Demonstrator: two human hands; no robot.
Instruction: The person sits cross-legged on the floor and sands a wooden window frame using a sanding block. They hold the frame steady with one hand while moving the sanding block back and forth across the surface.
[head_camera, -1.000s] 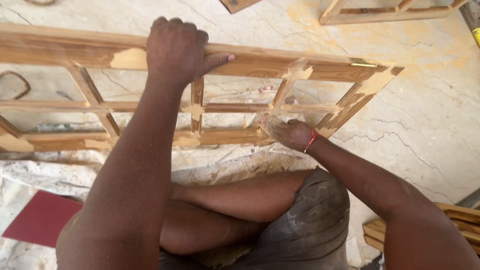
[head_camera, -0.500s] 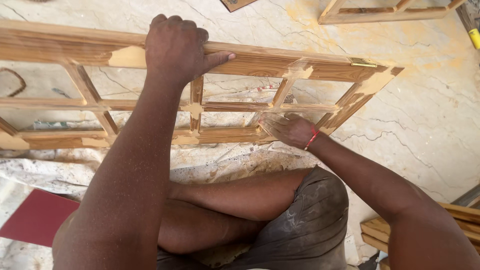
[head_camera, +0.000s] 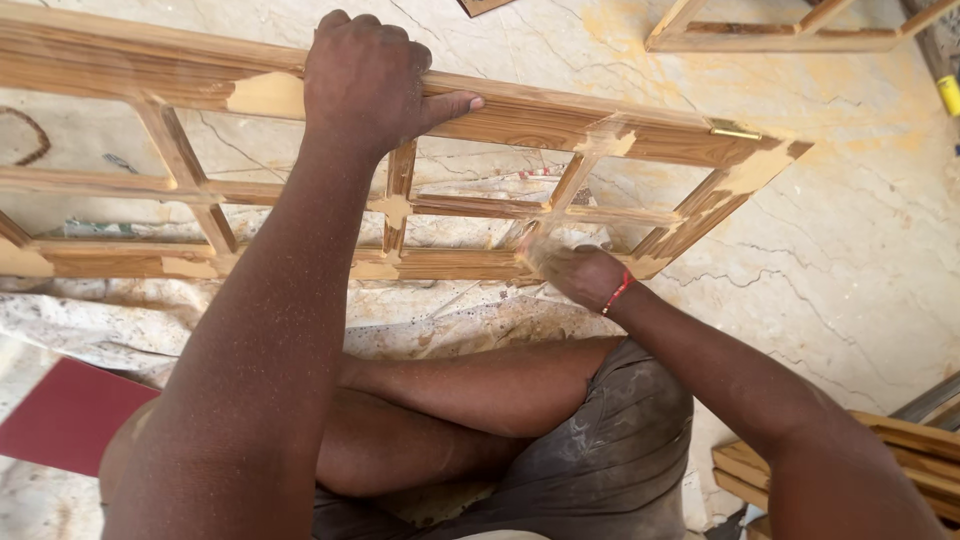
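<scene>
My left hand (head_camera: 365, 75) is clamped over the top rail of the wooden lattice frame (head_camera: 500, 115), fingers curled over the far edge and thumb stretched along the near face. The frame stands tilted on its long edge on the marble floor (head_camera: 860, 250), just beyond my folded knees. My right hand (head_camera: 578, 272) is down at the frame's lower rail, close to its right end, pressed against the wood with the fingers bent; whether it holds anything I cannot tell, as that spot is blurred. A red thread (head_camera: 618, 293) circles that wrist. Pale filler patches (head_camera: 265, 95) mark the frame's joints, and a small brass hinge (head_camera: 735, 130) sits on the top rail near the right corner. Another wooden frame (head_camera: 780, 35) lies well beyond the lattice frame.
</scene>
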